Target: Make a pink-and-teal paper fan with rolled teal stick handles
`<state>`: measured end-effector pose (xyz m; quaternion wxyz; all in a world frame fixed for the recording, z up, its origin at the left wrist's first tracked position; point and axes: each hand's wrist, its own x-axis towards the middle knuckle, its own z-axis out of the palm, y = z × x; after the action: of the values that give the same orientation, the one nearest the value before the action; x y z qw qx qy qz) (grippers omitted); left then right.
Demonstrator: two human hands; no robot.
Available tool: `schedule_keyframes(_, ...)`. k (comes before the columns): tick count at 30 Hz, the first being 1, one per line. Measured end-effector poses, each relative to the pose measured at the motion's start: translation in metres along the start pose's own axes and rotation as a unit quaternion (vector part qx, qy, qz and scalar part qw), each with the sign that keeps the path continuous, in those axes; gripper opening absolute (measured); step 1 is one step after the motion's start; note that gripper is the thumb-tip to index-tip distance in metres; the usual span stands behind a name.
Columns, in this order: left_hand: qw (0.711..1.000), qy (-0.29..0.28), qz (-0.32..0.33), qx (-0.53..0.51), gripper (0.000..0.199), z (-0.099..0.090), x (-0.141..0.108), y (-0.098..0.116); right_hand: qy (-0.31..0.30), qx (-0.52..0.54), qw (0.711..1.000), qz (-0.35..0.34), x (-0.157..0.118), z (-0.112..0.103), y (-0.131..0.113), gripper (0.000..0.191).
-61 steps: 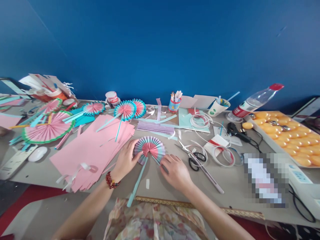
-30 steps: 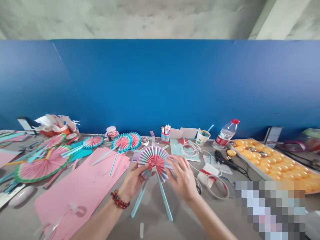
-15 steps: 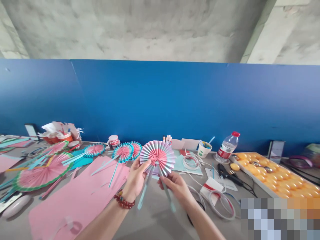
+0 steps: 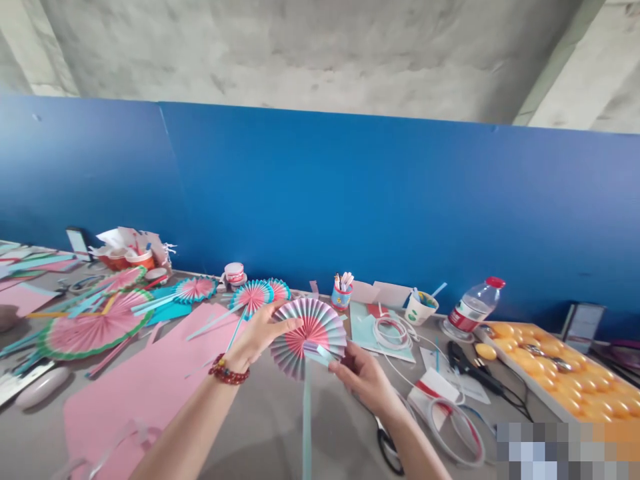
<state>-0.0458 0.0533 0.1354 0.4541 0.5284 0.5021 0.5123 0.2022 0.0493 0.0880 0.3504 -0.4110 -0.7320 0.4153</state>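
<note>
Pleated paper fan (image 4: 316,329), lower centre of frame: pink core, lilac-and-blue rim. Left hand (image 4: 263,333) pinches its left side; right hand (image 4: 363,377) grips one strip (image 4: 319,355), which earlier hung downward and now points right.

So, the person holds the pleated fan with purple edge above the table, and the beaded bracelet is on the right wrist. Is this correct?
Not fully: the beaded bracelet is on the left wrist, behind the left hand; the right hand's wrist shows none. The head view shows this. The pleated fan is indeed held above the table.
</note>
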Motion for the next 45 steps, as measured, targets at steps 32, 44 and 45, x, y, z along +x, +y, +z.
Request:
schedule_keyframes(32, 0.977, 0.013, -0.063, -0.205, 0.038, 0.029, -0.006, 0.007, 0.261, -0.401, 0.774, -0.414, -0.006, -0.001, -0.032, 0.036)
schedule_keyframes(44, 0.98, -0.003, -0.039, -0.198, 0.035, 0.025, -0.003, 0.001, 0.217, -0.396, 0.751, -0.481, -0.017, -0.009, -0.027, 0.027)
schedule_keyframes(45, 0.98, -0.006, -0.031, -0.195, 0.033, 0.024, -0.003, 0.0, 0.205, -0.397, 0.751, -0.486, -0.018, -0.011, -0.029, 0.027)
